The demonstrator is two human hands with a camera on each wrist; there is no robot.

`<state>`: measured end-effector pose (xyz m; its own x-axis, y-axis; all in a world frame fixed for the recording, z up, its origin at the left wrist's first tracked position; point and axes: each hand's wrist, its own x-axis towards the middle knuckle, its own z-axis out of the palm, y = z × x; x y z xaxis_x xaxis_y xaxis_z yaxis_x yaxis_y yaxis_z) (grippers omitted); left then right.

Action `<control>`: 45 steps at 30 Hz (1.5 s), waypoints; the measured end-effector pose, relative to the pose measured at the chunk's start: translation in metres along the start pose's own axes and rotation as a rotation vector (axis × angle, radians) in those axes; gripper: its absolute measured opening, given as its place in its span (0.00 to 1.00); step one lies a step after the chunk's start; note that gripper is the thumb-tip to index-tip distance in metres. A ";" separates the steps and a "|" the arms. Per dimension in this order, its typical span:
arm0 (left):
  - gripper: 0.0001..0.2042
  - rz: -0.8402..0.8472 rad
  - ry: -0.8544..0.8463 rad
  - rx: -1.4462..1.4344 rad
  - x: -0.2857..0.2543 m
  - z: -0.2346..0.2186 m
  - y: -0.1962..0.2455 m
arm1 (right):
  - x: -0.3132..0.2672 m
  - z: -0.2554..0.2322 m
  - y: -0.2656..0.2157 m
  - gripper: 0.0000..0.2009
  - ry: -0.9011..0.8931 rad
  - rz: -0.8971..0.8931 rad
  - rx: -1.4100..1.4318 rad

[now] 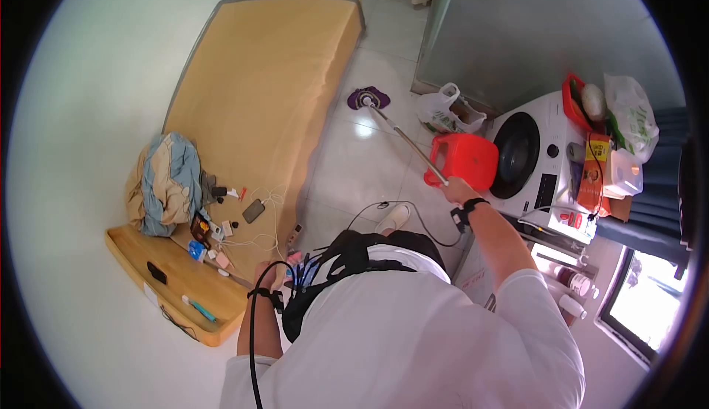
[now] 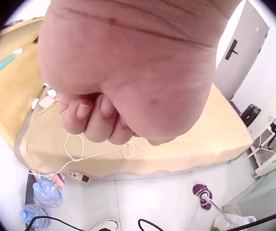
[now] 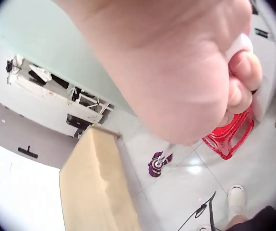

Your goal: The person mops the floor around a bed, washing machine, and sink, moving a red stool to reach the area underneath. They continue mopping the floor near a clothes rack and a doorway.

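On the tiled floor [image 1: 336,161] beside the yellow-covered bed [image 1: 258,76], the mop [image 1: 402,136] slants so its purple head [image 1: 380,99] can lie flat. The right hand [image 1: 461,192] has its fingers wrapped round the mop's upper part, likely for reach; the left hand [image 1: 272,274] is clenched around nothing visible, since one hand seems enough.

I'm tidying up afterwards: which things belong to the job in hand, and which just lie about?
Likely job things:
purple mop head
mop pole, held by right hand

Likely just lying about:
bundled fabric
white plastic bag
blue-tinted bottles
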<state>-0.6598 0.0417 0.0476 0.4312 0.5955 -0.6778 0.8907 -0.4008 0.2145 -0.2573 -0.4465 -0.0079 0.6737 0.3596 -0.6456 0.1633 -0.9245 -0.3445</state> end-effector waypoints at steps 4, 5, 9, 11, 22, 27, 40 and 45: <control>0.22 -0.012 0.098 -0.023 -0.006 0.004 -0.035 | -0.003 0.025 -0.065 0.21 -0.092 0.160 0.043; 0.22 0.034 0.107 0.029 -0.006 0.006 -0.048 | -0.013 0.028 -0.077 0.21 -0.153 0.181 0.017; 0.24 0.022 0.063 -0.044 -0.012 0.008 -0.096 | -0.059 0.092 -0.055 0.21 0.015 0.056 -0.006; 0.23 -0.010 0.023 -0.059 -0.013 0.008 -0.118 | -0.096 0.117 -0.048 0.21 -0.013 0.095 -0.152; 0.24 0.073 -0.006 0.028 -0.012 0.014 -0.177 | -0.330 0.272 0.136 0.17 -0.334 0.223 -0.338; 0.25 0.076 -0.016 -0.013 -0.007 0.032 -0.185 | -0.429 0.225 0.100 0.26 -0.580 0.627 -0.107; 0.18 0.022 0.072 -0.133 -0.072 0.060 -0.185 | -0.444 0.227 0.150 0.28 -0.350 0.463 -0.045; 0.22 -0.005 0.124 -0.097 -0.069 0.096 -0.232 | -0.341 0.221 0.136 0.30 -0.205 0.311 -0.075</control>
<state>-0.9097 0.0263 -0.0233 0.4359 0.6811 -0.5883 0.9000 -0.3321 0.2824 -0.6239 -0.6666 0.0145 0.5428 0.0714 -0.8368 0.0314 -0.9974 -0.0648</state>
